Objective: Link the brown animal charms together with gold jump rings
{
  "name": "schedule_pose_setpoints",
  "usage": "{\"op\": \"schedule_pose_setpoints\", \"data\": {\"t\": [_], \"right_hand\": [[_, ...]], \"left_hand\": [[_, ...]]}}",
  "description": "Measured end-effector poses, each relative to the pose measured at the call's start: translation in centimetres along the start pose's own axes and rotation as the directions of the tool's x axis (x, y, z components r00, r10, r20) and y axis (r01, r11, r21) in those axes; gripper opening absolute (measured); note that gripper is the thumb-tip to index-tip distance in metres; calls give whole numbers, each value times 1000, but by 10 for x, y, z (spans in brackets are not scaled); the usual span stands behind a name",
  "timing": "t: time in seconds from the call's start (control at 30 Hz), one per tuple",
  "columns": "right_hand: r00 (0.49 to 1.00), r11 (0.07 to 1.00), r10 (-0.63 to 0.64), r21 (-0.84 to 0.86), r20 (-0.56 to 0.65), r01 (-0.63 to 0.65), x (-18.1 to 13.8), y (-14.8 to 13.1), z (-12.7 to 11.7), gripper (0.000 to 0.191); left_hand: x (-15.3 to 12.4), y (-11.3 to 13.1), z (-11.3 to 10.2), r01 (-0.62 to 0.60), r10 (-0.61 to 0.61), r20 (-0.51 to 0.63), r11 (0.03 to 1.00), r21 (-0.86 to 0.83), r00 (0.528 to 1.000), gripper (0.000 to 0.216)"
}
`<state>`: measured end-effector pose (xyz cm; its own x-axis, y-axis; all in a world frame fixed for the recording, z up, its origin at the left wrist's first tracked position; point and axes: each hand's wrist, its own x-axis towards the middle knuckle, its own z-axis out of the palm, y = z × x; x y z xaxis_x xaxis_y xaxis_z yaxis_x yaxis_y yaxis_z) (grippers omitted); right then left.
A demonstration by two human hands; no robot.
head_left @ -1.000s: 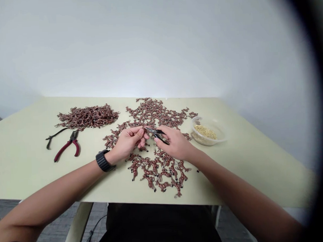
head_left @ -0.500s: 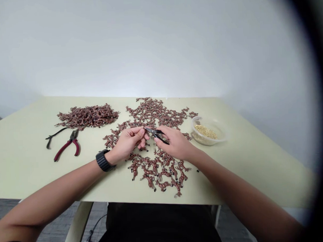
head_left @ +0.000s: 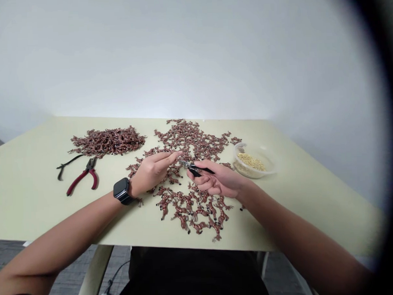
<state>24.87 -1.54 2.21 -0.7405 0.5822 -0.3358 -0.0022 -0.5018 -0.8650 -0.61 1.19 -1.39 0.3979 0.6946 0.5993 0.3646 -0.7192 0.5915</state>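
Note:
In my right hand [head_left: 217, 179] is a pair of small black-handled pliers [head_left: 197, 167], its fingers wrapped round the handles and the jaws pointing left. My left hand [head_left: 155, 169] is turned back-up, thumb side hidden, with its fingertips pinched together at the jaws. What those fingertips hold is too small to make out. Beneath and around both hands lie many little brown animal figures with antler-like parts [head_left: 188, 203], spread over the table. A black watch [head_left: 122, 191] is on my left wrist.
On the pale table [head_left: 33, 187], a heap of brown figures [head_left: 109, 142] lies at the back left. Red-handled pliers [head_left: 84, 175] and a thin black tool [head_left: 68, 164] rest in front of it. A clear plastic tub [head_left: 269, 164] with small gold pieces [head_left: 251, 161] stands at the right.
My left hand has rolled over, turning its back and the watch face upward. The right hand has rotated, so its curled fingers show below the plier handles, and moved slightly right.

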Motion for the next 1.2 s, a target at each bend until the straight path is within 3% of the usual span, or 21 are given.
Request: {"op": "schedule_pose_setpoints", "data": {"t": [0.07, 0.13, 0.23, 0.3, 0.37, 0.43, 0.53, 0.7, 0.77, 0.97, 1.1, 1.2], "right_hand": [[997, 995, -59, -84, -50, 55, 0, 1, -2, 37], [967, 951, -194, -272, -164, 145, 1, 3, -3, 37], [828, 724, -484, -662, -285, 195, 4, 9, -5, 35], [739, 511, -627, -847, -247, 150, 6, 12, -4, 30], [701, 341, -692, -934, -173, 105, 8, 14, -2, 26], [689, 243, -715, -966, -118, 87, 10, 15, -1, 26], [685, 198, -723, -977, -88, 83, 11, 17, -2, 26], [694, 205, -714, -975, -93, 80, 11, 17, -1, 23], [713, 257, -690, -963, -124, 82, 11, 16, 2, 23], [819, 605, -538, -768, -198, 212, 10, 16, 11, 31], [903, 804, -372, -560, -215, 198, 10, 16, 9, 38], [926, 885, -313, -419, -211, 203, 11, 16, 2, 41]], "left_hand": [[2, 3, -1, 53, -53, -10, 998, -21, 999, 35], [3, 9, 2, 195, -198, -6, 968, -158, 980, 34], [6, 15, 8, 413, -405, 125, 776, -477, 906, 40], [6, 17, 11, 483, -452, 221, 621, -617, 864, 40], [5, 18, 13, 512, -465, 276, 517, -687, 841, 34], [4, 20, 14, 531, -468, 315, 456, -714, 826, 32], [3, 22, 15, 540, -470, 335, 415, -732, 816, 30], [3, 23, 16, 537, -474, 337, 389, -749, 814, 32], [2, 22, 16, 528, -474, 316, 425, -735, 822, 36], [1, 21, 17, 433, -429, 160, 673, -600, 889, 44], [0, 23, 18, 422, -431, 123, 717, -555, 894, 44], [0, 23, 19, 438, -436, 135, 731, -523, 890, 42]]}}
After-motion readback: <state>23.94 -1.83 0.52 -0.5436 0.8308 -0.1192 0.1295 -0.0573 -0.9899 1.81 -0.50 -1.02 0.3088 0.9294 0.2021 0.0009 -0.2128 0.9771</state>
